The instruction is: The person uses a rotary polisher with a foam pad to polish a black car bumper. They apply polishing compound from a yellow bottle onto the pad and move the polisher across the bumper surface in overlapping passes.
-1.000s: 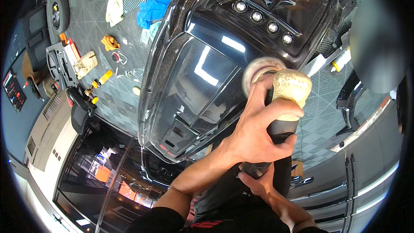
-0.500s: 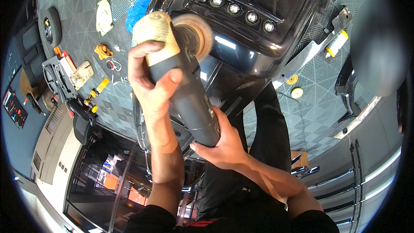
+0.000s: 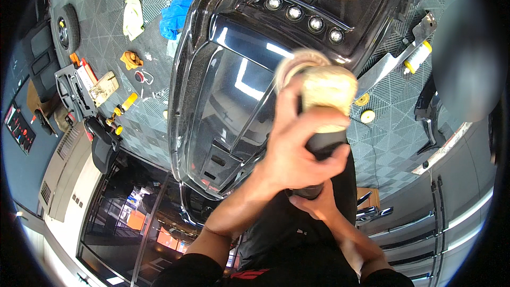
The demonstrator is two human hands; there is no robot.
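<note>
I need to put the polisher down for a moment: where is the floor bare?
Bare tiled floor lies right of the black panel, below the two yellow discs. The floor left of the panel is crowded: blue cloth, yellow rag, small tools.

You are standing in a vehicle detailing workshop. Under you runs a floor of grey interlocking tiles [image 3: 382,127], the kind laid in garages. A glossy black bodywork panel with a row of four round lamps [image 3: 234,74] fills the middle, and a spare wheel [image 3: 66,27] lies at the far left. Scattered over the floor are a blue cloth [image 3: 174,15], a pale cloth [image 3: 133,17], small yellow polishing pads [image 3: 364,107] and a yellow-capped bottle [image 3: 417,57]. You hold a powered polisher with a woolly pad [image 3: 324,93]. Grey cabinets with long handles [image 3: 425,223] line the right side.
</note>
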